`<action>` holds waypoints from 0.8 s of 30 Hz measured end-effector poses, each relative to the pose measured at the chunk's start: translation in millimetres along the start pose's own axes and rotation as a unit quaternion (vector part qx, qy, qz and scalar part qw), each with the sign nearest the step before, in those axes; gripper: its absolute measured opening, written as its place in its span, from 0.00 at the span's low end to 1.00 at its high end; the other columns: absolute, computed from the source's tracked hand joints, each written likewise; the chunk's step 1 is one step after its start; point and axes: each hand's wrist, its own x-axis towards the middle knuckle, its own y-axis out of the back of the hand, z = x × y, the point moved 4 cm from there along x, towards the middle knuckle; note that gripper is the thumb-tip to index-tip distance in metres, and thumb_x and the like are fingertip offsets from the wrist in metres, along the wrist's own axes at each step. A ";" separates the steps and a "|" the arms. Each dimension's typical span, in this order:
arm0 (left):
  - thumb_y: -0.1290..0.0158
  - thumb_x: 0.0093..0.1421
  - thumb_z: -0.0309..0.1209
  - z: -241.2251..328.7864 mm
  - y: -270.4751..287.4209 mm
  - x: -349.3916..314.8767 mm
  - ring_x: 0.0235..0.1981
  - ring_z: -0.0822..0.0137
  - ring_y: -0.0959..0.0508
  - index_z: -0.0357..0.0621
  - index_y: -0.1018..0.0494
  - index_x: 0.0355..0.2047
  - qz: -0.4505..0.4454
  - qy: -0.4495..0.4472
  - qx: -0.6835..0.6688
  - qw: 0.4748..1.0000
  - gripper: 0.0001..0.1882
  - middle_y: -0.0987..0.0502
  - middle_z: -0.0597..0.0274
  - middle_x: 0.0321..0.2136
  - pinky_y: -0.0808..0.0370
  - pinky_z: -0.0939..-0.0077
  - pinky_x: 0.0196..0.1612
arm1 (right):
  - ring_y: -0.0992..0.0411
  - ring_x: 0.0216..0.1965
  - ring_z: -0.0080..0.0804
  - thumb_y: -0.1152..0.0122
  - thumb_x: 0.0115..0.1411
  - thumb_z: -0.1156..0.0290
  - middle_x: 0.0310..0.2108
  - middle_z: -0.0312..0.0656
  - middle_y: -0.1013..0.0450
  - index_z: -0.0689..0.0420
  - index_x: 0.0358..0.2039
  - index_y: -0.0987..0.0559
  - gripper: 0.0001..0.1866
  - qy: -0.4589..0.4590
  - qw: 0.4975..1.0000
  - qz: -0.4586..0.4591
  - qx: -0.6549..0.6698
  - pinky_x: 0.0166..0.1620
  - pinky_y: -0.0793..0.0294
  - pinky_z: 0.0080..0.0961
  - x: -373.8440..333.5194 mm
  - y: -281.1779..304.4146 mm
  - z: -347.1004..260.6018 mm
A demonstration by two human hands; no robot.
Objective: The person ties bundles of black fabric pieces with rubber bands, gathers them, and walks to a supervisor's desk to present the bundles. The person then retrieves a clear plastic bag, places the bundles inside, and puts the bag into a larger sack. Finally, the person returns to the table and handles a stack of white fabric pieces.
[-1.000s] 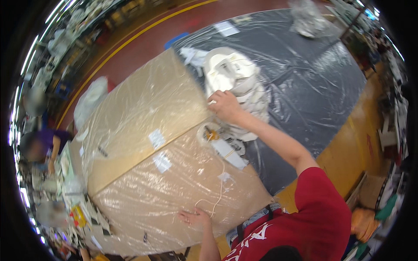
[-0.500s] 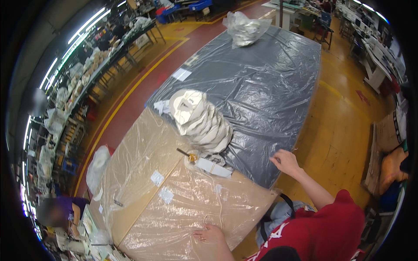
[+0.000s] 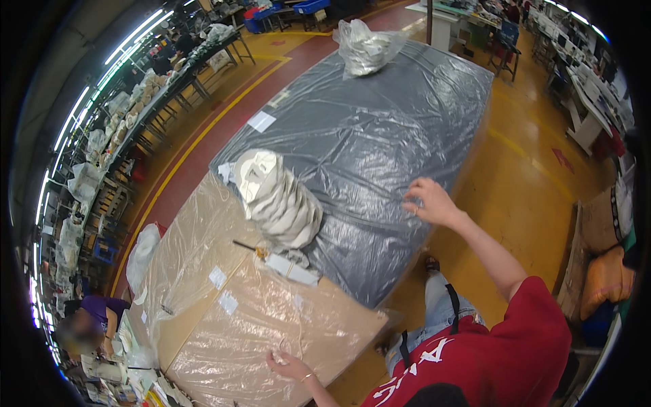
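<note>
My left hand (image 3: 288, 366) is low over the plastic-covered tan board (image 3: 224, 353), fingers apart, beside a thin white cord (image 3: 300, 329). Nothing shows in it. Over the right side of the dark grey, plastic-wrapped surface (image 3: 380, 142), my right hand (image 3: 432, 201) has its fingers bent and apart, with nothing visible between them. To its left leans a stack of cream, shoe-upper-like pieces (image 3: 285, 207). Close to the foot of that stack are a dark stick with an orange-yellow part (image 3: 260, 252) and a whitish strip (image 3: 290, 269).
A clear bag of pale pieces (image 3: 366, 51) stands at the table's far end. White labels (image 3: 261, 121) lie on the covering. A co-worker in purple (image 3: 102, 312) is at the lower left. Cartons and an orange sack (image 3: 605, 281) are at the right; long workbenches run along both sides.
The table and stack have shifted left in view as my body turned. My right hand has risen slightly, its fingers spreading. My left hand has moved left in view.
</note>
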 end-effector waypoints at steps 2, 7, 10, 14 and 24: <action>0.49 0.58 0.28 67.3 -53.4 -35.1 0.51 0.48 0.30 0.34 0.31 0.48 -0.063 -0.043 -0.040 0.996 0.18 0.29 0.44 0.48 0.37 0.56 0.57 | 0.31 0.46 0.44 0.35 0.55 0.58 0.39 0.46 0.28 0.55 0.36 0.19 0.15 0.026 1.000 0.010 0.007 0.50 0.32 0.38 63.7 24.0 43.6; 0.43 0.53 0.35 251.9 -255.7 -124.6 0.58 0.40 0.38 0.35 0.28 0.46 -0.213 -0.248 -0.018 0.945 0.22 0.36 0.36 0.54 0.42 0.50 0.60 | 0.30 0.49 0.46 0.35 0.54 0.56 0.42 0.48 0.26 0.57 0.39 0.18 0.18 -0.004 0.997 -0.017 0.080 0.52 0.31 0.39 268.9 66.0 186.5; 0.46 0.56 0.47 312.2 -351.7 -144.2 0.64 0.36 0.49 0.37 0.35 0.56 -0.231 -0.144 0.119 0.955 0.34 0.48 0.31 0.62 0.53 0.45 0.65 | 0.28 0.49 0.47 0.34 0.52 0.51 0.45 0.53 0.25 0.59 0.43 0.20 0.26 -0.061 0.992 -0.049 0.100 0.52 0.30 0.37 384.7 71.6 270.5; 0.51 0.57 0.55 342.5 -401.9 -156.8 0.67 0.37 0.57 0.40 0.43 0.62 -0.157 -0.063 0.260 0.951 0.41 0.54 0.34 0.65 0.60 0.44 0.66 | 0.30 0.53 0.43 0.34 0.53 0.52 0.49 0.52 0.27 0.61 0.49 0.24 0.30 -0.006 0.997 -0.070 -0.022 0.55 0.32 0.35 537.9 67.9 349.9; 0.49 0.54 0.55 344.7 -393.6 -150.3 0.68 0.40 0.57 0.51 0.43 0.64 -0.168 0.024 0.258 0.951 0.41 0.54 0.43 0.67 0.59 0.46 0.67 | 0.39 0.61 0.56 0.43 0.48 0.31 0.57 0.62 0.36 0.62 0.61 0.36 0.52 -0.027 0.959 0.008 -0.281 0.63 0.42 0.42 875.1 10.1 563.7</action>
